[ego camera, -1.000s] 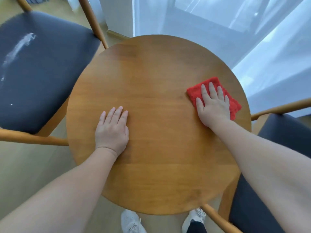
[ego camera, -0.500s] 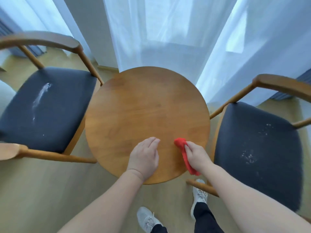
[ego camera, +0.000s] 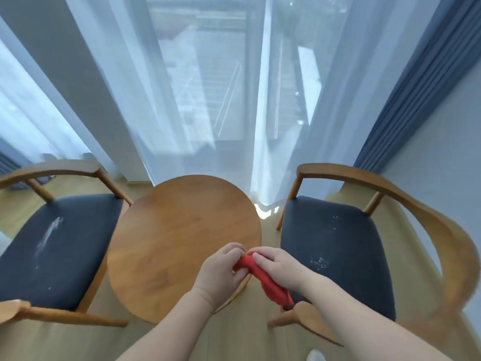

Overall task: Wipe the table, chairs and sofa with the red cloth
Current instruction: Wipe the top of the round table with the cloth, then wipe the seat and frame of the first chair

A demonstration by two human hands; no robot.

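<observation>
A bunched red cloth (ego camera: 263,278) is gripped by both hands above the near right edge of the round brown wooden table (ego camera: 179,230). Left hand (ego camera: 221,272) fingers are curled shut on its upper end; right hand (ego camera: 279,268) fingers are clamped along its middle. Either side, dark-cushioned wooden armchairs are seen: left chair (ego camera: 59,246) streaked white, right chair (ego camera: 338,251) speckled white. Sheer white curtains (ego camera: 208,87) are hung beyond.
</observation>
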